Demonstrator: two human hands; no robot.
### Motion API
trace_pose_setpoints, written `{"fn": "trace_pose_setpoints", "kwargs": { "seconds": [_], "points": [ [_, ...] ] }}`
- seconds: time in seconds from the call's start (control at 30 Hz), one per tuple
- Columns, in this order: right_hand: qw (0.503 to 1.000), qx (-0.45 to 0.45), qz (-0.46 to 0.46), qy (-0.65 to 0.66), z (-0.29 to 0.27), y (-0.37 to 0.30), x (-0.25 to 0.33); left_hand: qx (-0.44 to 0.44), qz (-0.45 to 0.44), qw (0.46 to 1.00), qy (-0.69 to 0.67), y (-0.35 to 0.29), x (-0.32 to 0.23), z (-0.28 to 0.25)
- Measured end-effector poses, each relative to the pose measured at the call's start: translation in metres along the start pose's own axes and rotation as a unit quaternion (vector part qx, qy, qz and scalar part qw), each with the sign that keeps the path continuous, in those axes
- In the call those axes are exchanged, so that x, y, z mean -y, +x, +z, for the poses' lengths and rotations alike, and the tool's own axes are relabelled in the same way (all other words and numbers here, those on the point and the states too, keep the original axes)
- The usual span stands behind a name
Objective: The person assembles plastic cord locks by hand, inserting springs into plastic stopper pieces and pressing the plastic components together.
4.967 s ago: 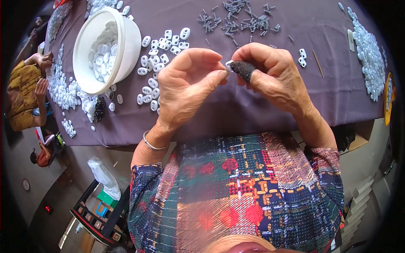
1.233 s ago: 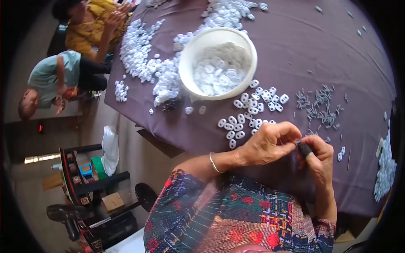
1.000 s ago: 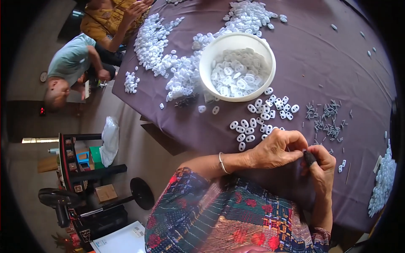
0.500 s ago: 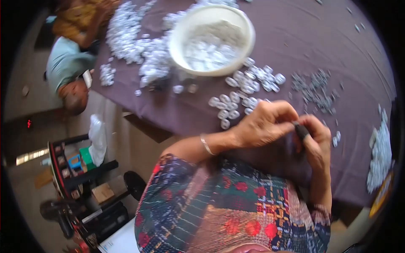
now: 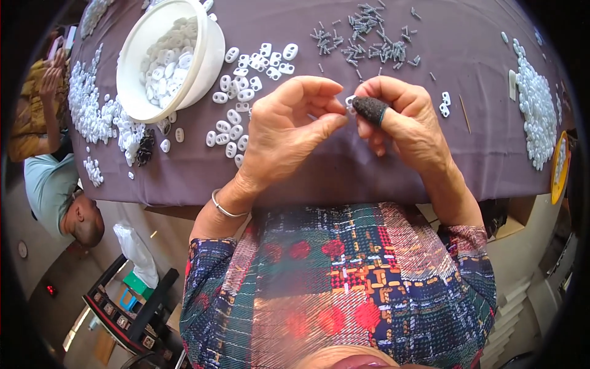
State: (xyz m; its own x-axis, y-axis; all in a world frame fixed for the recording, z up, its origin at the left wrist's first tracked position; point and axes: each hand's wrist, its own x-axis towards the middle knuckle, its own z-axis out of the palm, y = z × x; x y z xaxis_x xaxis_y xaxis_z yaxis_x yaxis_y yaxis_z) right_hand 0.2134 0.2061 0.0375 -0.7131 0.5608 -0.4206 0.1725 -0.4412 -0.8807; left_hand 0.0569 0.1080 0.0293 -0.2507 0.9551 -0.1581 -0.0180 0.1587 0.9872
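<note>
My right hand (image 5: 409, 120) is closed, pinching a small white plastic cord-lock piece (image 5: 350, 103) between forefinger and thumb. A dark sleeve (image 5: 370, 111) covers that thumb. Just left of it is my left hand (image 5: 295, 126), fingers curled and thumb bent toward the middle finger; whatever they hold, if anything, is too small to make out. Loose white oval cord-lock pieces with two holes (image 5: 235, 130) lie left of my left hand. Beyond my hands is a scattered pile of small grey metal springs (image 5: 375, 40).
A white bowl (image 5: 212, 61) of white pieces stands at left, beside a heap of small white parts (image 5: 92, 117). At right are two joined-looking white pieces (image 5: 444, 104), a thin stick (image 5: 466, 114) and another white heap (image 5: 538, 111). Another person (image 5: 55, 190) is at far left.
My view has shifted, so the bowl and piles appear farther left. My hands have moved apart slightly, and the white piece now shows at the right fingertips.
</note>
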Motion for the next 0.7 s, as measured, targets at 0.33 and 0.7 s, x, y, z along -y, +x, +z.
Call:
{"fn": "trace_pose_setpoints", "kwargs": {
  "seconds": [0.33, 0.7],
  "points": [
    [0.991, -0.081, -0.109, -0.006, -0.012, 0.006, 0.005, -0.061, 0.256, 0.896, 0.359, 0.008, 0.009, -0.017],
    [0.982, -0.101, -0.161, 0.006, -0.020, 0.006, 0.007, 0.020, 0.262, 0.843, 0.470, 0.021, -0.009, -0.001]
  ]
}}
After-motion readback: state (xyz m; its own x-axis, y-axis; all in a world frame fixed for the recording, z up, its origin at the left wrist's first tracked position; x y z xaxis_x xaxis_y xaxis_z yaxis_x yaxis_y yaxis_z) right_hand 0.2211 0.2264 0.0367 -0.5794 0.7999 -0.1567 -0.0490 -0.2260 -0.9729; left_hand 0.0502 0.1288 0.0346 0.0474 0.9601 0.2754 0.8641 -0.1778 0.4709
